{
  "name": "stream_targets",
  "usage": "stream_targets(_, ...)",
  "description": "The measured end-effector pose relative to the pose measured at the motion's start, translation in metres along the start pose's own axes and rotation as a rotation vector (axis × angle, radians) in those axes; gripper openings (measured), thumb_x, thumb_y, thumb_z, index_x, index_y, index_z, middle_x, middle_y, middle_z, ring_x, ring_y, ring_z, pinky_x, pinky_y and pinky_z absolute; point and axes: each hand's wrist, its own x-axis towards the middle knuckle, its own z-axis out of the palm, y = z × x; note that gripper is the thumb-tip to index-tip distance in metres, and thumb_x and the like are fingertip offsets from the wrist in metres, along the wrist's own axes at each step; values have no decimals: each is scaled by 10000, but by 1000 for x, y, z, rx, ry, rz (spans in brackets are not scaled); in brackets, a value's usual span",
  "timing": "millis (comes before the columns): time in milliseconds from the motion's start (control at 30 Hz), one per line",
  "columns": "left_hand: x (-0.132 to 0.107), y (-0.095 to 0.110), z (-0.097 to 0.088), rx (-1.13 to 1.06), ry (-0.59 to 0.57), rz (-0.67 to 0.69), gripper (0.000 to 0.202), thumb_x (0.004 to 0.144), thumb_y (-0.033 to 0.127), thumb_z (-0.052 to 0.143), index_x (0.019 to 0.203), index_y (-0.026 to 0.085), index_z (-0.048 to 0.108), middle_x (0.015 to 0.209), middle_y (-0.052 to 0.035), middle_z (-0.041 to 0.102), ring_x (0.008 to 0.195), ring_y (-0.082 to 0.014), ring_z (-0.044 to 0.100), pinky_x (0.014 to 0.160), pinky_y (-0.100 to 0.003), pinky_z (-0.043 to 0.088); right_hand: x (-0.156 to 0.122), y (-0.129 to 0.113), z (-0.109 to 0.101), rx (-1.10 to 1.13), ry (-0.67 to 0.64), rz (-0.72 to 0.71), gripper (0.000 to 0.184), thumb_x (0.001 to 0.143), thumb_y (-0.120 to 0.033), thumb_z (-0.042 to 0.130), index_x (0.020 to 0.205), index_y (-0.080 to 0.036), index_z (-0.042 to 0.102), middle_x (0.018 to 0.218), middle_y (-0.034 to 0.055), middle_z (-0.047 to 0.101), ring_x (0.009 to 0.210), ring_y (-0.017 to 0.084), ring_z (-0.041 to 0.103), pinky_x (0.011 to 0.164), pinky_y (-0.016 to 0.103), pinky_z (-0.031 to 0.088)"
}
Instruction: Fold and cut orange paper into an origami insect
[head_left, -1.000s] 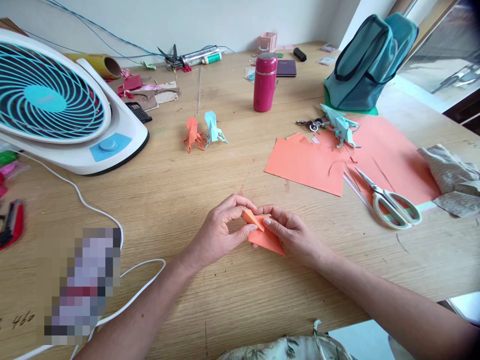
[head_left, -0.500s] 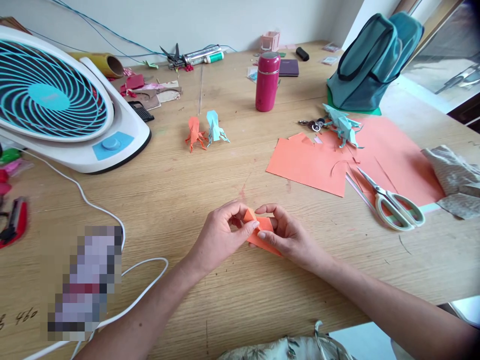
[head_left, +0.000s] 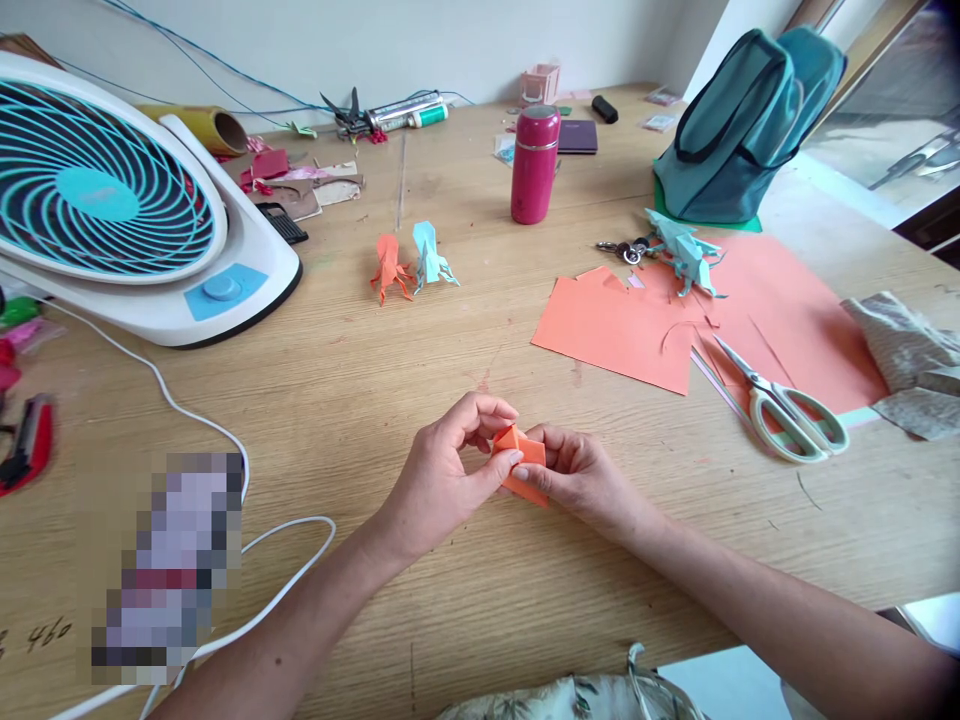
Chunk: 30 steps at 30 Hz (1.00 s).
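A small folded piece of orange paper (head_left: 532,484) is between my two hands, just above the table. My left hand (head_left: 450,455) pinches its upper left part, thumb in front and fingers arched over a raised flap. With thumb and bent fingers, my right hand (head_left: 577,468) grips the right side. Parts of the paper and some fingertips are hidden behind the thumbs. Farther off stand an orange origami figure (head_left: 388,268) and a light blue origami figure (head_left: 429,252). To the right, a larger blue-green origami figure (head_left: 686,252) rests on orange sheets.
Scissors (head_left: 795,410) lie on the orange paper sheets (head_left: 611,335) at right. A pink flask (head_left: 535,165) stands toward the back, with a teal bag (head_left: 724,130) right of it. A white fan (head_left: 247,270) and its white cable (head_left: 206,425) occupy the left side.
My left fingers have lifted and arched over the top of the paper. The right fingers have closed in on its edge, and the paper has turned slightly, its flap now standing up.
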Motion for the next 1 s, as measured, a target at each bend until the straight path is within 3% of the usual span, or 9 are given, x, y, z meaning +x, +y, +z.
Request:
stream_targets(200, -1, 1, -2, -22, -34, -20, 321, 852, 161, 656, 1161, 233, 611, 1051, -37, 731, 982, -167, 712, 865, -272, 565, 2, 2, 1, 45, -21, -11, 311, 720, -407, 855, 853, -164, 715, 772, -9, 689, 677, 103, 597, 656, 221, 477)
stream_targets(433, -1, 1, -1, 31, -26, 6, 353, 838, 186, 672, 1185, 225, 624, 1063, -45, 744, 915, -166, 710, 818, -286, 573, 2, -2, 3, 13, 8, -65, 430, 642, -498, 882, 755, -149, 655, 688, -33, 600, 592, 75, 479, 555, 203, 401)
stream_targets(567, -2, 0, 2, 12, 13, 11, 339, 808, 193, 711, 1138, 215, 639, 1056, -44, 743, 903, -167, 699, 826, -293, 562, 2, -2, 3, -9, 44, -61, 478, 626, -536, 878, 718, -152, 608, 630, -49, 545, 551, 65, 433, 513, 199, 354)
stream_targets(700, -2, -2, 4, 81, 57, 22, 241, 801, 185, 722, 1036, 225, 687, 968, -12, 729, 781, -132, 649, 743, -261, 531, 2, -2, 4, -8, 58, -45, 508, 604, -572, 875, 712, -158, 601, 623, -46, 553, 551, 70, 439, 517, 205, 355)
stream_targets(900, -3, -2, 6, 189, 109, 133, 217, 802, 141, 734, 999, 225, 701, 886, 20, 718, 732, -113, 592, 712, -237, 491, 1, -3, 4, -10, 51, -69, 457, 614, -502, 896, 682, -163, 599, 600, -55, 519, 556, 72, 413, 519, 207, 335)
stream_targets(1000, -5, 0, 7, 232, 113, 226, 221, 804, 115, 740, 993, 216, 689, 877, 26, 718, 751, -106, 608, 732, -225, 493, 0, -3, 3, -10, 28, -106, 375, 699, -458, 862, 716, -161, 633, 649, -35, 561, 603, 86, 460, 572, 216, 377)
